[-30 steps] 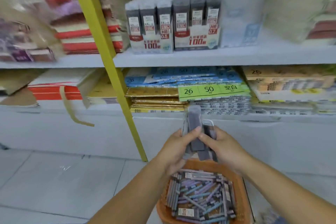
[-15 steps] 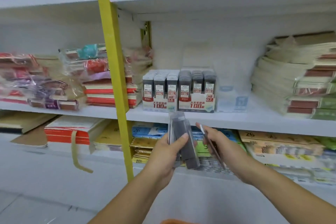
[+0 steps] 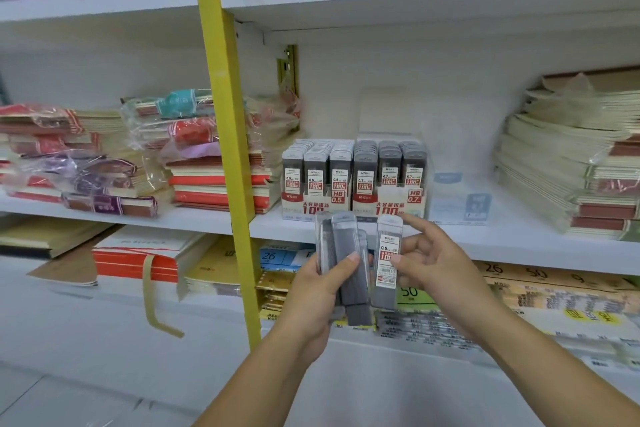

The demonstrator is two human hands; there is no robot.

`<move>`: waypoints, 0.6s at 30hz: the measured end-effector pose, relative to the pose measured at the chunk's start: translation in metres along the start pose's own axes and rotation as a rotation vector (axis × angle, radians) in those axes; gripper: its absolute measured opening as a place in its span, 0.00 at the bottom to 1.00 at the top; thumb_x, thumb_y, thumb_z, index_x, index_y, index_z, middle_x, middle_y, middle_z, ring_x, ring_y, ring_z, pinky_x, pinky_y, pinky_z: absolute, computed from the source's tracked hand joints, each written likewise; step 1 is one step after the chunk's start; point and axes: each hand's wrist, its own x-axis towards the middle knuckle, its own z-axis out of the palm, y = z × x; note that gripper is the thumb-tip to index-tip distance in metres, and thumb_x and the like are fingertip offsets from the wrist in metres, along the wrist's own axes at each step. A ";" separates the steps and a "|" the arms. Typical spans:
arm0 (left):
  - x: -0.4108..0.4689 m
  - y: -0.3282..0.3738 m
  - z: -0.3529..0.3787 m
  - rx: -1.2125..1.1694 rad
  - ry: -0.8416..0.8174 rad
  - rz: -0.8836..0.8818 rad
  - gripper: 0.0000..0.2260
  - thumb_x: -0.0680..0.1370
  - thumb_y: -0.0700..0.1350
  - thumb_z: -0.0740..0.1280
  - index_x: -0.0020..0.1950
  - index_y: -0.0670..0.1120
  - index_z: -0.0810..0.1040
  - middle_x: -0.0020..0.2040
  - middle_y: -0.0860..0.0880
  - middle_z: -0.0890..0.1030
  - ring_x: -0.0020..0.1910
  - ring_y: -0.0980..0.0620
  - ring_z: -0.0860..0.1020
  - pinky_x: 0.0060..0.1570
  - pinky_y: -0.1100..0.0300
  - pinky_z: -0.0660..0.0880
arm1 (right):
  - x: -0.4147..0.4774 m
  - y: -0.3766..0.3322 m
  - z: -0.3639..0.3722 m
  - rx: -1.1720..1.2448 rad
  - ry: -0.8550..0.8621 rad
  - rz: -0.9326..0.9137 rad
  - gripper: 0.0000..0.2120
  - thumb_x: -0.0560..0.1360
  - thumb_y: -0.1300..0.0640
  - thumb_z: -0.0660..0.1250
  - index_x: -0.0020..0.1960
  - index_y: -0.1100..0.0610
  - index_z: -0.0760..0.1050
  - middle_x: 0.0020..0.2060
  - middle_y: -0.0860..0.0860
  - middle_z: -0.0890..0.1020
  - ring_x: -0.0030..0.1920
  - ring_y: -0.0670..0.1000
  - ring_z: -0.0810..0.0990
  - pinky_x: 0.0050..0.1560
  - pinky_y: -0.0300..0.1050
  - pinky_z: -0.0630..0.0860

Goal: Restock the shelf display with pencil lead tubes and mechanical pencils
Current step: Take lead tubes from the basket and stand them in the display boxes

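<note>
Several tubes [image 3: 348, 250] stand upright as a bundle in the left hand [image 3: 322, 295], its thumb pressed across their fronts. They are flat and dark grey with clear tops. One more tube [image 3: 384, 295] is pinched between the thumb and fingers of the right hand [image 3: 440, 267], just right of the bundle. Its white-and-red label [image 3: 388, 258], marked 0.5 HB, faces the camera. Just above both hands, on the shelf [image 3: 485, 241], two displays [image 3: 353, 204] hold rows of similar tubes, marked 0.5 and 0.7.
</note>
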 end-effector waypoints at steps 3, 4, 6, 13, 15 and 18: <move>0.003 0.001 0.002 -0.007 0.000 0.020 0.11 0.77 0.49 0.73 0.60 0.55 0.81 0.51 0.52 0.87 0.54 0.50 0.84 0.50 0.49 0.82 | 0.001 0.002 0.004 -0.006 -0.005 -0.020 0.31 0.74 0.66 0.70 0.64 0.34 0.70 0.41 0.49 0.82 0.42 0.48 0.84 0.38 0.39 0.79; 0.005 0.002 0.002 -0.017 0.009 0.026 0.12 0.77 0.49 0.73 0.60 0.55 0.81 0.51 0.52 0.87 0.54 0.50 0.84 0.51 0.49 0.82 | 0.002 0.001 0.005 -0.015 -0.002 -0.026 0.30 0.74 0.66 0.70 0.65 0.35 0.70 0.41 0.49 0.82 0.43 0.50 0.84 0.39 0.40 0.79; 0.012 0.005 -0.001 -0.043 0.031 0.047 0.12 0.78 0.49 0.72 0.60 0.56 0.80 0.51 0.53 0.87 0.52 0.51 0.84 0.50 0.50 0.82 | 0.005 -0.003 0.008 -0.043 0.011 -0.045 0.29 0.74 0.66 0.71 0.65 0.38 0.71 0.41 0.49 0.82 0.45 0.52 0.84 0.41 0.44 0.81; 0.036 0.026 -0.015 -0.126 0.082 0.166 0.12 0.78 0.47 0.71 0.62 0.54 0.78 0.49 0.48 0.88 0.50 0.48 0.86 0.49 0.50 0.83 | 0.040 -0.067 0.002 -0.287 0.133 -0.348 0.27 0.71 0.62 0.74 0.53 0.33 0.68 0.43 0.46 0.83 0.42 0.47 0.83 0.45 0.51 0.82; 0.040 0.032 -0.022 -0.142 0.126 0.208 0.13 0.78 0.47 0.71 0.62 0.55 0.78 0.52 0.50 0.87 0.53 0.48 0.85 0.53 0.46 0.82 | 0.054 -0.088 0.005 -0.329 0.128 -0.439 0.26 0.71 0.62 0.73 0.52 0.34 0.66 0.43 0.46 0.84 0.41 0.47 0.83 0.43 0.50 0.82; 0.045 0.036 -0.036 -0.149 0.197 0.259 0.12 0.78 0.48 0.72 0.58 0.60 0.78 0.50 0.56 0.86 0.53 0.50 0.84 0.54 0.46 0.82 | 0.076 -0.106 0.017 -0.460 0.104 -0.575 0.25 0.72 0.60 0.73 0.50 0.34 0.64 0.43 0.48 0.83 0.42 0.45 0.84 0.42 0.43 0.81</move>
